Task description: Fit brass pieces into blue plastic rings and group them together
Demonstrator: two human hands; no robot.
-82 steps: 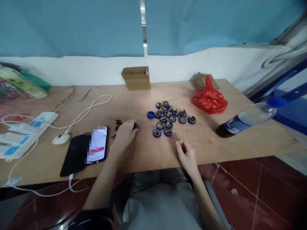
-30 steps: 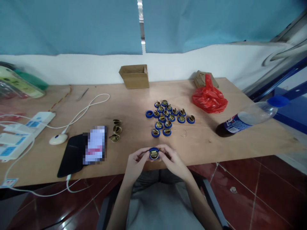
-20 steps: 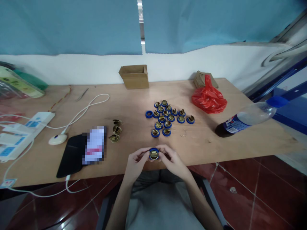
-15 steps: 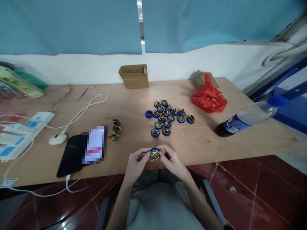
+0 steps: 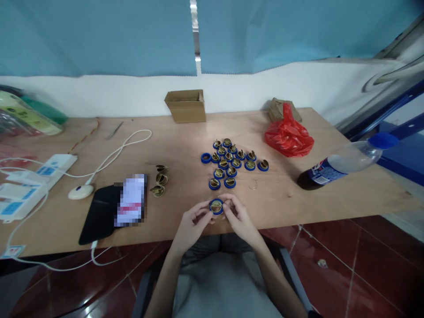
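Near the table's front edge, a blue ring with a brass-coloured round metal clip (image 5: 216,206) seated in it is pinched between my hands. My left hand (image 5: 198,219) grips its left side with thumb and fingers, and my right hand (image 5: 236,214) grips the right side. Beyond them stands a cluster of similar blue rings with brass-coloured clips (image 5: 228,156), many with a flap raised. A bare blue ring (image 5: 206,157) lies at the cluster's left. Three loose brass-coloured clips (image 5: 161,179) sit in a column to the left.
Two phones (image 5: 99,212) and a white cabled puck (image 5: 80,191) are at left, beside a power strip (image 5: 39,185). An open cardboard box (image 5: 188,108) stands at the back. A red plastic bag (image 5: 288,134), a tilted cola bottle (image 5: 331,168) and a thin wire loop (image 5: 253,184) are at right.
Both hands have moved slightly forward and right with the blue ring and clip. The held piece has tilted, and a bar now shows across its middle.
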